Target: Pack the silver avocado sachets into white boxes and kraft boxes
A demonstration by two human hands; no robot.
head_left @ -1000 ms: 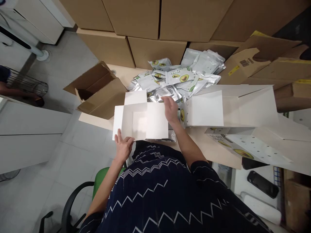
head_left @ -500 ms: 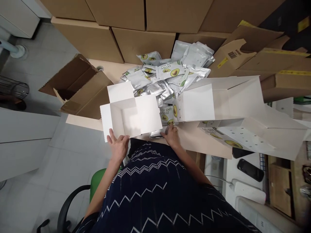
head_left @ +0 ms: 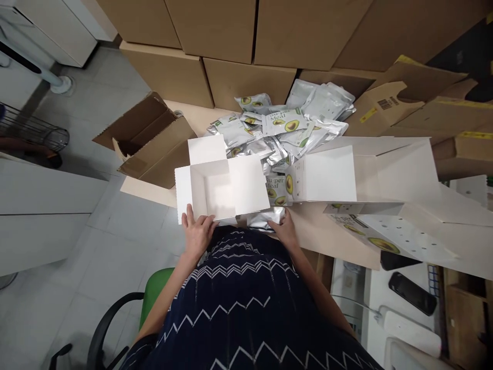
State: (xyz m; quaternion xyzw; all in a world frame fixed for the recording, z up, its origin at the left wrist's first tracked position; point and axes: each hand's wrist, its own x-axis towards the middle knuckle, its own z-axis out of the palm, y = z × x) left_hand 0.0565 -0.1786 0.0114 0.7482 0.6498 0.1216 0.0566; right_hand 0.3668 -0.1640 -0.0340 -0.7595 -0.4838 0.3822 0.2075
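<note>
An open white carton [head_left: 248, 185] with its flaps folded out stands at the table's front edge, its inside bare. My left hand [head_left: 197, 234] grips its near edge, fingers over the rim and thumb side toward the carton. At the right of the carton, my right hand [head_left: 285, 228] has its fingers closed on the right end of a silver pouch [head_left: 265, 218] lying by the table edge. Just behind it is a pouch with avocado pictures [head_left: 278, 191]. Further back lies a heap of similar pouches [head_left: 285, 122].
More open white cartons [head_left: 404, 169] lie on the right of the table [head_left: 319, 226]. An open brown cardboard box [head_left: 162, 149] sits at left. Stacked brown boxes [head_left: 246, 82] line the back. A green chair [head_left: 156, 288] and a phone [head_left: 413, 293] are near me.
The view has shifted, so everything sits further right and lower. My right hand has drawn the silver pouch out more from beside the carton; my left hand stays on the carton.
</note>
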